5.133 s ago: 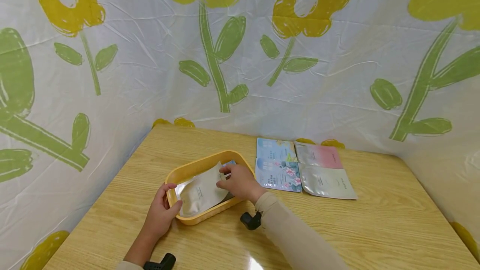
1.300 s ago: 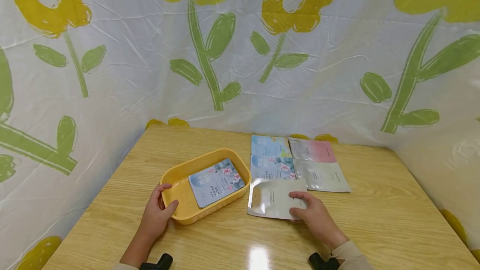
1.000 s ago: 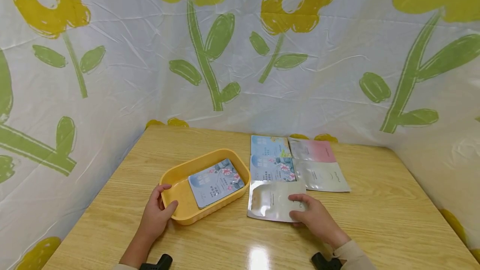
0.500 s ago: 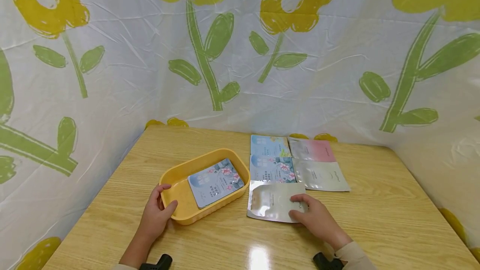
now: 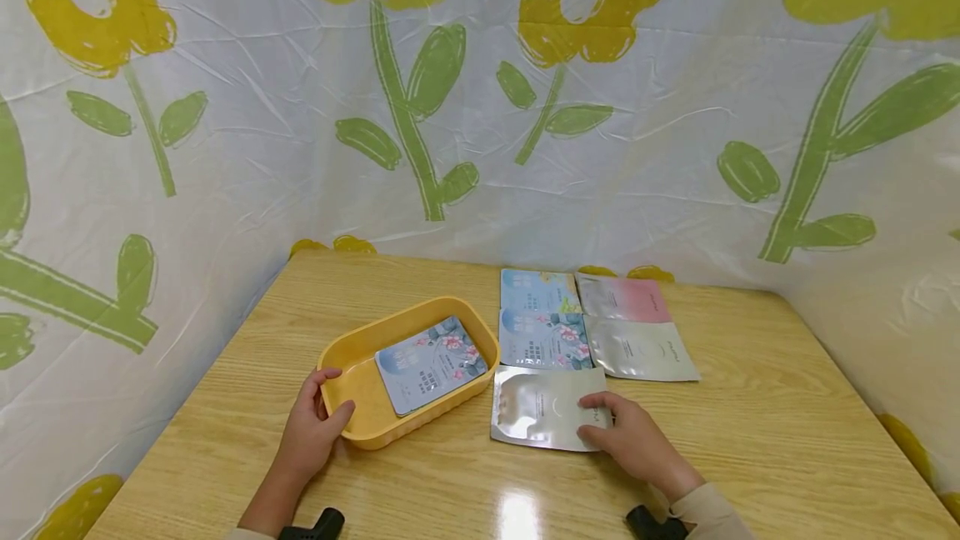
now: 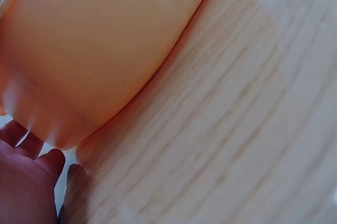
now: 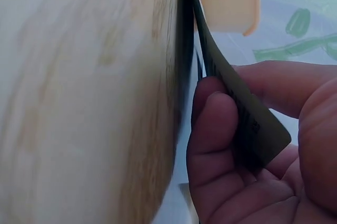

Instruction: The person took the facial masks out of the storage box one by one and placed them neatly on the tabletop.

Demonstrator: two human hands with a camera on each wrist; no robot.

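My left hand (image 5: pixel 311 427) grips the left end of a yellow plastic basket (image 5: pixel 420 426), thumb over the rim. In the left wrist view its fingers (image 6: pixel 32 145) touch the basket's outer wall (image 6: pixel 95 50). Inside the basket lies a blue floral face mask packet (image 5: pixel 431 365) toward the right end. My right hand (image 5: pixel 641 444) pinches the right end of a silvery-green face mask packet (image 5: pixel 536 407) low over the table, right of the basket. The right wrist view shows this packet (image 7: pixel 258 121) edge-on and bent between thumb and fingers, its held end raised.
Behind the held packet lie two blue packets, a floral one (image 5: pixel 545 340) and one with yellow flowers (image 5: pixel 538 290). Beside them are a pink-silver packet (image 5: pixel 626 298) and a silvery-green one (image 5: pixel 643 350). A flower-print cloth (image 5: pixel 480 215) hangs behind the wooden table (image 5: pixel 750 423).
The right hand has taken the silvery-green packet from the basket to the table's right, uncovering the blue one inside. Over the last second the packet slid slightly toward me. The left hand stayed.
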